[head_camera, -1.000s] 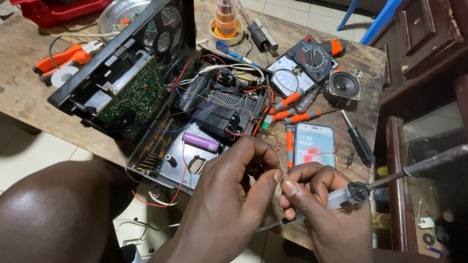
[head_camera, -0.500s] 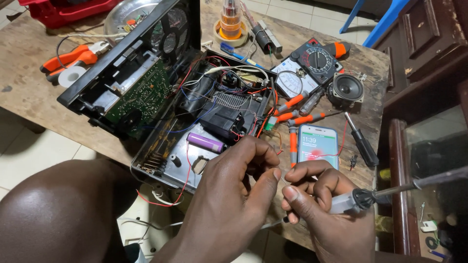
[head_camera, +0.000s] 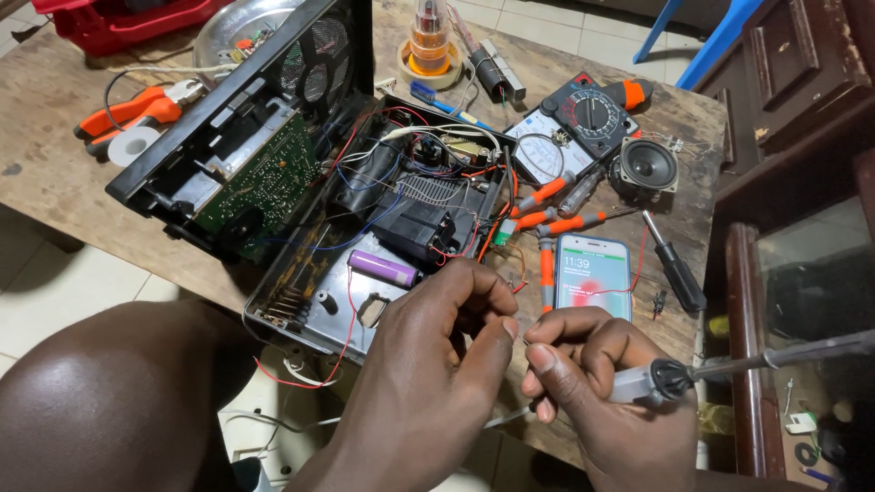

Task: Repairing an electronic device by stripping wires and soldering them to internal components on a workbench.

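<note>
A: What is held in the right hand (head_camera: 602, 392)?

B: A soldering iron with a pale grip, black collar and long grey metal shaft (head_camera: 693, 372) is clasped in the curled fingers, the shaft pointing off to the right. The thumb and forefinger are pinched shut at the front; whether anything thin is caught there cannot be told.

A: And the left hand (head_camera: 428, 383)?

B: Its thumb and forefinger are also pressed together, tip to tip with the right hand's. No held thing can be made out. A thin grey wire (head_camera: 506, 417) is seen below the two hands.

A: Where is this done?

B: At the near edge of a worn wooden table (head_camera: 55, 182), just in front of an opened black radio casing with a green circuit board (head_camera: 310, 191). A purple cylindrical battery (head_camera: 383, 269) lies inside it. A lit smartphone (head_camera: 592, 273) rests just beyond the right hand, beside orange-handled screwdrivers (head_camera: 547, 219).
</note>
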